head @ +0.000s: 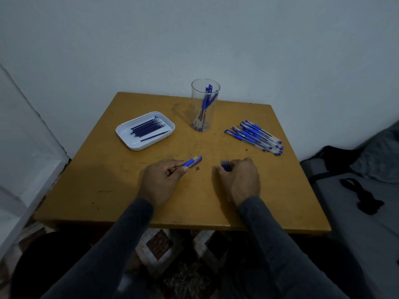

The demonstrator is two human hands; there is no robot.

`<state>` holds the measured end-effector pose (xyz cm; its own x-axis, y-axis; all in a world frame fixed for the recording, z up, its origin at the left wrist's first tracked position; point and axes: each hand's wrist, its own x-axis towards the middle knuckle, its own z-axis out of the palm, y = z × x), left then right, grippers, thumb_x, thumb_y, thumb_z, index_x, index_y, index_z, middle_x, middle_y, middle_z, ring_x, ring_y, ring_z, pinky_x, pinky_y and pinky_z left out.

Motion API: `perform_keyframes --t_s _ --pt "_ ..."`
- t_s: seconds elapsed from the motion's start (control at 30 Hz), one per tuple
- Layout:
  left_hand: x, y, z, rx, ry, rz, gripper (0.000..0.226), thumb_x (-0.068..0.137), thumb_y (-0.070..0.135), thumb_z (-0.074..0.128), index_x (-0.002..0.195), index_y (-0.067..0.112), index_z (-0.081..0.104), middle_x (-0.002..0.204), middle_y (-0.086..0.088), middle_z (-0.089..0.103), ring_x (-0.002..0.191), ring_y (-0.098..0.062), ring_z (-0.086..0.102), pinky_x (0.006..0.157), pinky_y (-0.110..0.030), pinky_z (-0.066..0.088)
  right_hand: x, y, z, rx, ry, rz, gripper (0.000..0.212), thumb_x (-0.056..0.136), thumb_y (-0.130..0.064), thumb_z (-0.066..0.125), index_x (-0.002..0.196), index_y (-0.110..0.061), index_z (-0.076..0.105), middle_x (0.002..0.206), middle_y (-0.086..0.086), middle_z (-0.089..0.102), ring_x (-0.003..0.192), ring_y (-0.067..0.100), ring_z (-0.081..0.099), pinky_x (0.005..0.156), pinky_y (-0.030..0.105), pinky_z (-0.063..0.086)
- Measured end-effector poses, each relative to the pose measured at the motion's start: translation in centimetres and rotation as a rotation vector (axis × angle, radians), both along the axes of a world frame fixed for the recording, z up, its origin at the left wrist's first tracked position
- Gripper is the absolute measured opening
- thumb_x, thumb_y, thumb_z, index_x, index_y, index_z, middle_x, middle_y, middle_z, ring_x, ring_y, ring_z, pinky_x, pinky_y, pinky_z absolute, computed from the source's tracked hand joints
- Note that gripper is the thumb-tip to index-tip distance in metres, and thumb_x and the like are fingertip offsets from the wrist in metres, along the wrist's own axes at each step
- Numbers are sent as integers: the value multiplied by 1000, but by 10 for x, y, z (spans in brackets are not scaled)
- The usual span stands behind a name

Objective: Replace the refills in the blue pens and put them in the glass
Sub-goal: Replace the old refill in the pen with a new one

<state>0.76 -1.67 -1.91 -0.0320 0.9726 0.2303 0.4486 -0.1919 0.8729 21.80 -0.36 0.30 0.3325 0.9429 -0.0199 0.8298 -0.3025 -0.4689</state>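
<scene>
My left hand pinches a blue pen by its barrel, the capped end pointing up and right just above the table. A small metal pen tip lies on the wood beside it. My right hand rests over a small bunch of dark refills, fingers curled around them; only their tips show. A clear glass at the back centre holds several blue pens. More blue pens lie in a pile at the right. A white tray at the left holds several dark refills.
The brown wooden table stands against a white wall, in a corner. A grey surface with a black strap and a dark bag sits to the right. Patterned floor shows below the table's front edge.
</scene>
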Motion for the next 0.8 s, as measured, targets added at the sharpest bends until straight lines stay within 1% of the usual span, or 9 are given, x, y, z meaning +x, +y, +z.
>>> perform_keyframes --t_s 0.07,0.13,0.2,0.33,0.43,0.5,0.6,0.7,0.8 --pt "0 -1 1 -5 0 2 27 92 29 70 118 25 74 87 9 70 81 -14 62 76 -38 57 1 -3 2 10 -6 19 46 95 -51 64 123 -14 65 118 1 49 96 14 56 87 37 58" --pt "1 -2 3 -7 2 3 27 93 29 70 119 25 73 88 9 70 81 -13 62 76 -35 57 3 -4 4 21 -15 27 45 97 -47 63 126 -13 65 119 2 49 95 13 51 87 33 54" --pt "2 -3 4 -12 2 6 27 93 29 70 119 25 73 88 9 70 81 -11 62 75 -31 56 3 -4 3 27 -16 35 44 97 -47 63 125 -14 65 113 -1 46 94 11 49 83 29 50" --pt "2 -3 6 -14 -16 35 26 93 29 69 118 27 72 88 11 70 81 -10 62 73 -24 53 3 0 2 45 -33 38 40 96 -52 60 112 -17 69 108 -3 47 93 12 53 81 31 53" --pt "-4 1 12 -3 -39 74 25 94 31 68 119 26 71 84 9 71 75 -3 64 68 -17 51 -4 5 6 93 -82 124 36 99 -51 56 113 -20 70 111 -1 53 96 11 48 78 28 42" --pt "-11 4 14 31 -50 122 25 96 30 66 118 21 72 80 9 71 66 0 64 64 -19 50 -16 11 14 122 -105 214 38 102 -47 53 124 -21 68 112 -2 53 97 10 46 78 26 39" --pt "-31 7 13 92 -67 220 22 97 27 65 117 21 72 77 9 72 63 -1 65 64 -30 57 -42 27 27 136 -115 375 32 104 -38 52 128 -22 66 115 -1 55 102 12 48 85 29 46" --pt "-56 9 12 157 -47 284 15 99 28 62 113 27 68 77 3 71 67 -11 66 64 -38 59 -80 49 34 172 -144 544 26 104 -28 53 122 -19 70 114 2 61 103 16 54 86 31 49" --pt "-84 15 12 152 0 384 23 101 29 60 113 14 73 81 3 71 71 -16 65 66 -37 58 -120 73 38 199 -186 642 22 102 -17 55 113 -15 73 111 7 63 101 24 60 83 37 54"
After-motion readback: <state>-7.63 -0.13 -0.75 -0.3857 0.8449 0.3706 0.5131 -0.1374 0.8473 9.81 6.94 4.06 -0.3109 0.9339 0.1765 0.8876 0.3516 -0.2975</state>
